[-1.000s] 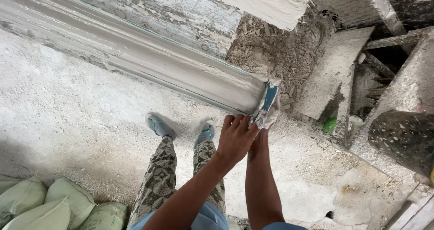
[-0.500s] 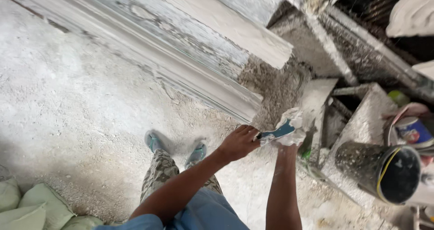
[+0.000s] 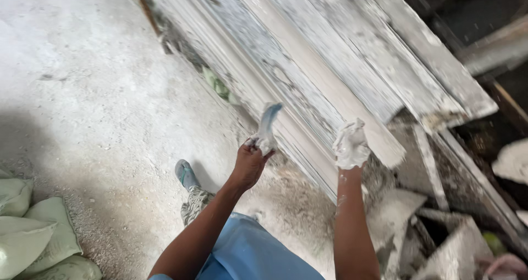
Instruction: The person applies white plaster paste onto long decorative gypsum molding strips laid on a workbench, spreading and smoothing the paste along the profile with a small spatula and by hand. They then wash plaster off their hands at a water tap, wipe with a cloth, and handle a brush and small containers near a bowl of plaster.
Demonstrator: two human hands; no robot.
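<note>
Dusty floor (image 3: 82,82) lies open leftward; left hand (image 3: 250,164) grips scraper (image 3: 268,128); right hand (image 3: 350,148) clenches plaster beside moulding edge (image 3: 308,148).

One view only: your head camera looks steeply down from standing height past your arms. It faces the dusty floor (image 3: 93,93) and the leaning plaster mouldings (image 3: 330,76), at arm's-length range.
</note>
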